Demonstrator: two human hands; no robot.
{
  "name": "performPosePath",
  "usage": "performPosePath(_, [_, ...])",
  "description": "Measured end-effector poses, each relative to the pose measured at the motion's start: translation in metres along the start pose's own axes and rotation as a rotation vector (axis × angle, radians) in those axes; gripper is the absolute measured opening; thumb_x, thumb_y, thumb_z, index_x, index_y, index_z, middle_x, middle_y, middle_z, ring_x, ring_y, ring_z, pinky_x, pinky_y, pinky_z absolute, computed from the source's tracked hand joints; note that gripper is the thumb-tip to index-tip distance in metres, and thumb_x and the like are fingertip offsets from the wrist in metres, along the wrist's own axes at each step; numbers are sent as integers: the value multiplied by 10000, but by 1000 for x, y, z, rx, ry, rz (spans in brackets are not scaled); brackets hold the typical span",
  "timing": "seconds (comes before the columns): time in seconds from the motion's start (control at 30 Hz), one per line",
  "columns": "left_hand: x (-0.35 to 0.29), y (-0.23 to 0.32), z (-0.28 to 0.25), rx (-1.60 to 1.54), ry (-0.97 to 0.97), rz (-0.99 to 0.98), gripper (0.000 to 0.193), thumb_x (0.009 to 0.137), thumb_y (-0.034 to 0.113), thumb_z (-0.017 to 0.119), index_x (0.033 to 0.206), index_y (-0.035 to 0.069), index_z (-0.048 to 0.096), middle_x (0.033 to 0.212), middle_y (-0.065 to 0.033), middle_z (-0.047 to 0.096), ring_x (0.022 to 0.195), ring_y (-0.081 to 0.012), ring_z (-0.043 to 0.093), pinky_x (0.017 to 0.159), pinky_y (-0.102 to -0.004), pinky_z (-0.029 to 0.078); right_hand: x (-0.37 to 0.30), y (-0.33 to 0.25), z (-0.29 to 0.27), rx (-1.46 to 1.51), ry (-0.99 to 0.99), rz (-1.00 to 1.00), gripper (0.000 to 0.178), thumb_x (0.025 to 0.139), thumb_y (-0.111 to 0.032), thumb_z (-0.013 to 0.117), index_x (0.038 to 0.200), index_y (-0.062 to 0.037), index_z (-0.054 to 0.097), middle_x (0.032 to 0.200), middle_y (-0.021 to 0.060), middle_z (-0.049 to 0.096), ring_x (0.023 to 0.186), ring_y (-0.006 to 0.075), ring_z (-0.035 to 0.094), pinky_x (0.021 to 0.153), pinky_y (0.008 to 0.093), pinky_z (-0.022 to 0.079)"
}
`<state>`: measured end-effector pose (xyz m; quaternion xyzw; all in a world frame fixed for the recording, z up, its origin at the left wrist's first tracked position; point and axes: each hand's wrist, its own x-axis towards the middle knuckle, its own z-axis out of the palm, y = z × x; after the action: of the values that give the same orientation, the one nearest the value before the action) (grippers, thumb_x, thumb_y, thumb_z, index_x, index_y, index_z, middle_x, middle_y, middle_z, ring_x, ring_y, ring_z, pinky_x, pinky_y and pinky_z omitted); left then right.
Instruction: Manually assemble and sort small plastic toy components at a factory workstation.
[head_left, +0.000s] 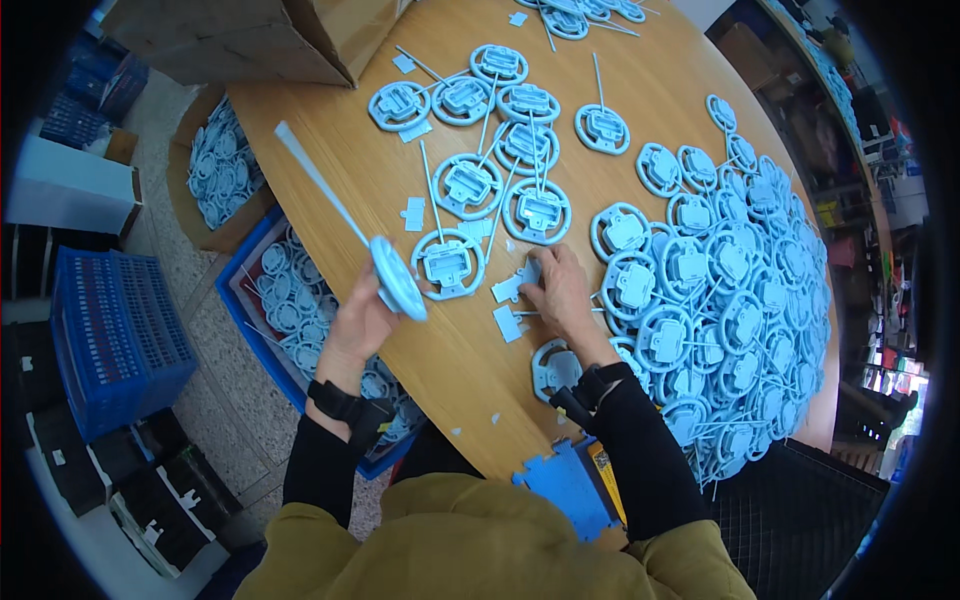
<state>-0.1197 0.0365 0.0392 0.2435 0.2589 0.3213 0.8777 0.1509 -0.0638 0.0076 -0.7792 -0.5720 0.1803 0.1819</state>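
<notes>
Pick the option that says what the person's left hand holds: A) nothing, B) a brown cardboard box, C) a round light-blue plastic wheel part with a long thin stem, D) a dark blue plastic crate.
C: the left hand grips a round light-blue plastic wheel part with a long thin stem, raised over the edge of the round wooden table.

Black sleeves, olive-yellow top, black wristbands on left hand (362,318) and right hand (562,292).
</notes>
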Motion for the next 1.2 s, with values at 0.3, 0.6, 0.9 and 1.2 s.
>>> performPosePath(0.3, [12, -44, 22, 331, 123, -143, 399, 936, 225, 580, 1282, 97, 429, 1123, -75, 607, 890, -171, 655, 618, -299, 571, -29, 4, -25, 1435, 29, 446, 159, 890, -80, 619, 1034, -36, 568, 761, 17, 598, 632, 121, 595, 584, 239, 505])
performPosePath(0.6, [34, -97, 81, 133, 150, 74, 431, 869, 124, 651, 1236, 85, 430, 1104, -63, 580, 978, -163, 608, 762, -331, 562, -49, -42, -11, 1676, 213, 609, 124, 925, -97, 573, 1009, -32, 509, 823, 98, 651, 683, 174, 667, 598, 265, 572])
performPosePath(0.9, [40, -109, 85, 444, 144, 353, 457, 839, 53, 671, 1216, 26, 414, 1038, -59, 580, 918, -111, 587, 753, -252, 518, -52, -40, -11, 1616, -35, 633, 177, 932, -176, 594, 964, -14, 533, 808, 105, 659, 630, 168, 651, 552, 251, 540])
performPosePath(1.2, [39, -106, 89, 467, -17, 191, 388, 836, 151, 694, 1125, 13, 475, 969, -95, 625, 796, -163, 644, 604, -312, 543, -55, -15, -30, 1374, 147, 443, 365, 898, -260, 661, 1139, -6, 558, 899, 27, 632, 768, 94, 588, 668, 242, 493])
